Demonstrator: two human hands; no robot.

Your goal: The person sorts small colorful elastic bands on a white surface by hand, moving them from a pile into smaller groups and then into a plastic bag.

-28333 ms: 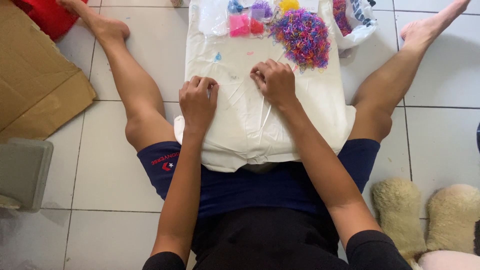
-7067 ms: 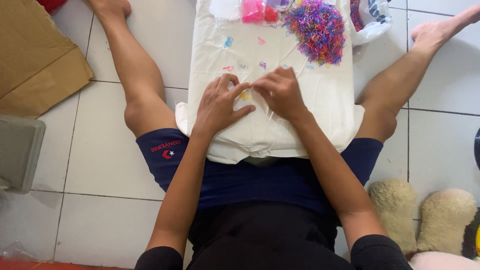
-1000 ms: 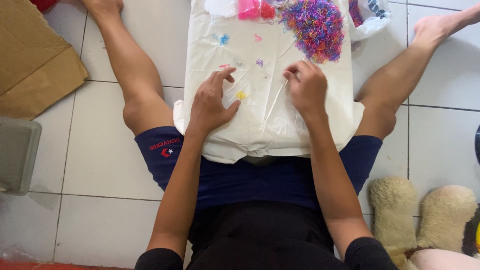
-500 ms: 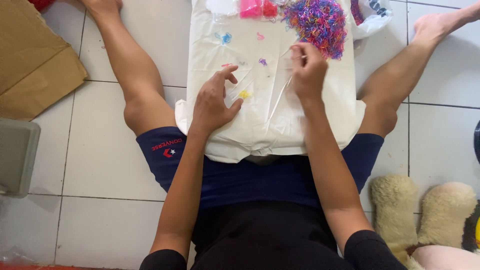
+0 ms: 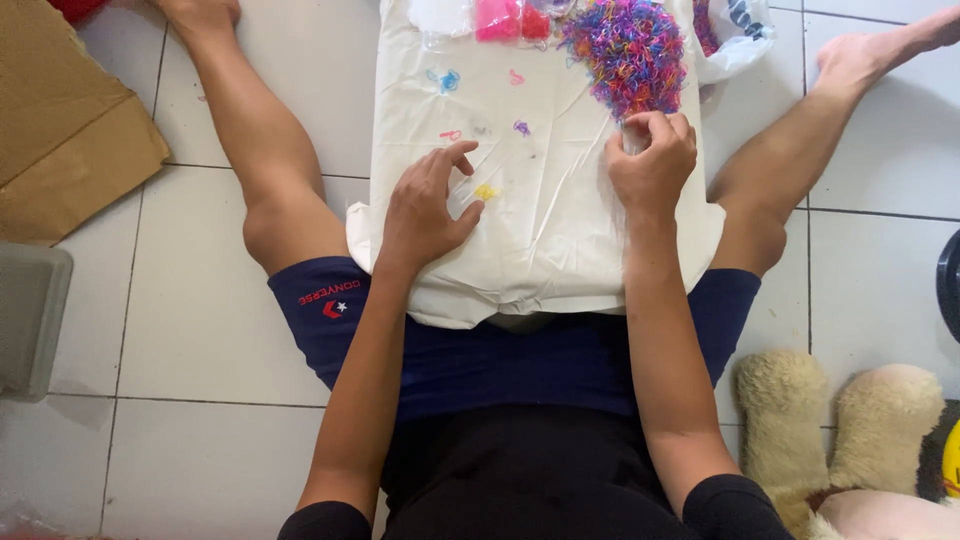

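Note:
A white plastic sheet [image 5: 540, 250] covers a low surface between my spread legs. At its far end lies a pile of small multicoloured rubber bands [image 5: 625, 50]. My right hand [image 5: 650, 165] is at the pile's near edge with its fingertips curled together against the bands; what they pinch is hidden. Resting flat on the sheet, my left hand [image 5: 425, 210] has its fingers spread, beside a single yellow band [image 5: 486, 192]. Loose blue [image 5: 445, 78], pink [image 5: 517, 76] and purple [image 5: 521, 127] bands lie scattered further up the sheet.
Pink boxes [image 5: 497, 18] and a plastic bag [image 5: 735, 30] sit at the sheet's far end. Brown cardboard [image 5: 60, 130] lies on the tiled floor at the left, a grey bin [image 5: 28, 320] below it. Beige plush slippers [image 5: 840, 430] are at the lower right.
My right hand has moved up the sheet to the edge of the rubber band pile. The left hand has stayed near the yellow band.

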